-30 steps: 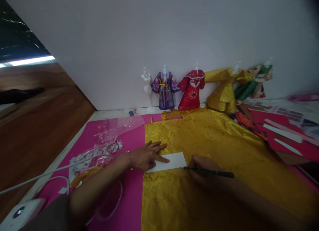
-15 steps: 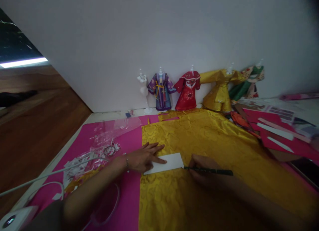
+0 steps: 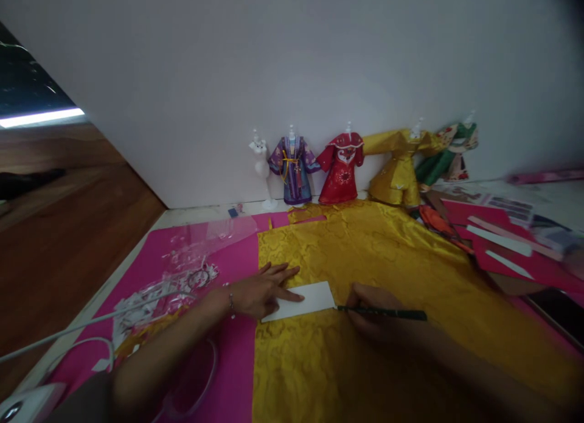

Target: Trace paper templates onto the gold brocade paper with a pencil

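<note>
A white paper strip (image 3: 312, 296) lies flat on gold patterned fabric (image 3: 365, 246) near the fabric's left edge. My left hand (image 3: 267, 292) presses on the strip's left part with its fingers spread, the index finger along the paper. In my right hand (image 3: 371, 313) is a slim dark pen (image 3: 401, 314), gripped close to its tip. That tip meets the lower right corner of the strip. Both forearms reach in from the bottom of the view.
Doll dress forms stand along the wall, among them a bare one (image 3: 261, 167) and one in a red dress (image 3: 340, 173). A pink mat (image 3: 232, 374) lies under the fabric. White scraps (image 3: 141, 304) and a cable (image 3: 82, 325) are at left, red sheets (image 3: 479, 219) and a phone (image 3: 556, 310) at right.
The whole view has shifted slightly. Both hands, the pen and the paper strip keep nearly the same places relative to one another.
</note>
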`<state>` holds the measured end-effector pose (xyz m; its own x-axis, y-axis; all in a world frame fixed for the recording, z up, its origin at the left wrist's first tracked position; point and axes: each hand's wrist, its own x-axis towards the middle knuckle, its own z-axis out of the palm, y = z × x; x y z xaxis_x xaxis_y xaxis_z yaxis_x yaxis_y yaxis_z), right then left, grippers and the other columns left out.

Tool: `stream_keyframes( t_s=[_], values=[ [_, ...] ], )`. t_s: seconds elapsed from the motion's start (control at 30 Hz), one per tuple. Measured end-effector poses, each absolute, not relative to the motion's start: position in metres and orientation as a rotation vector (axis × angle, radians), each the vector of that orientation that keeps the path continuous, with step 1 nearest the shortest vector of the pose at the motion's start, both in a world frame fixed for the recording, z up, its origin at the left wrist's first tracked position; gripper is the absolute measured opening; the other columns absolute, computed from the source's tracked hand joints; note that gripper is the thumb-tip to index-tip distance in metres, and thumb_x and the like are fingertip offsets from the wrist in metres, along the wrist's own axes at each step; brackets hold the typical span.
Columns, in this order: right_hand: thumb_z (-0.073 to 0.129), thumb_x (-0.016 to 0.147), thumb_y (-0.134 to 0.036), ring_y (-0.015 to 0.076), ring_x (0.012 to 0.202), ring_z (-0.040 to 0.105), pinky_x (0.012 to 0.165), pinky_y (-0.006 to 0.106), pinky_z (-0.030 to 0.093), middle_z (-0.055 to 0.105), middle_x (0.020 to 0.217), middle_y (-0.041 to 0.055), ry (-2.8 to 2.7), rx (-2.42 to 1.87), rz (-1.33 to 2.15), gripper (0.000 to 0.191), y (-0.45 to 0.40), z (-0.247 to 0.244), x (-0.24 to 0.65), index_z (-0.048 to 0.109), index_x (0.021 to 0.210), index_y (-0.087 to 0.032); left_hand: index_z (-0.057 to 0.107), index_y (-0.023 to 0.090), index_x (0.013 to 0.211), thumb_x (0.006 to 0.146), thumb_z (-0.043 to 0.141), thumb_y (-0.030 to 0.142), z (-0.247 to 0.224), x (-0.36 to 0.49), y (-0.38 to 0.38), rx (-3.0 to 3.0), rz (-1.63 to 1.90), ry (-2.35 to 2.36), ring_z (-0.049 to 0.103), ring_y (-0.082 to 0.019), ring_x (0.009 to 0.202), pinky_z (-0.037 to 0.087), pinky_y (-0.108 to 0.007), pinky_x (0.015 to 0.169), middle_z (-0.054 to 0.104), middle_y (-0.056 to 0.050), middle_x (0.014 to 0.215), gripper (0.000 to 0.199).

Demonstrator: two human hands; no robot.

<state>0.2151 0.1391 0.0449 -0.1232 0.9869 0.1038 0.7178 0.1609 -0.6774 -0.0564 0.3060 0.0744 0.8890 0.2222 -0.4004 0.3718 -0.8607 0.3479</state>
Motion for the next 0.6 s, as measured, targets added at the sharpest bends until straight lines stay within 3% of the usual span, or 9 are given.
stream_keyframes(
  t_s=[0.6],
  values=[
    [0.053,0.078,-0.017,0.0174,0.057,0.054,0.052,0.03,0.034,0.061,0.065,-0.0003,-1.866,-1.63,0.652,0.012,0.1381,0.044,0.215,0.048,0.071,-0.024,0.052,0.043,0.142,0.078,0.062,0.005,0.0755,-0.0581,0.3062,2.633,-0.462,0.422,0.007,-0.039,0.153,0.017,-0.069,0.117,0.01,-0.001,0.168,0.075]
  ],
)
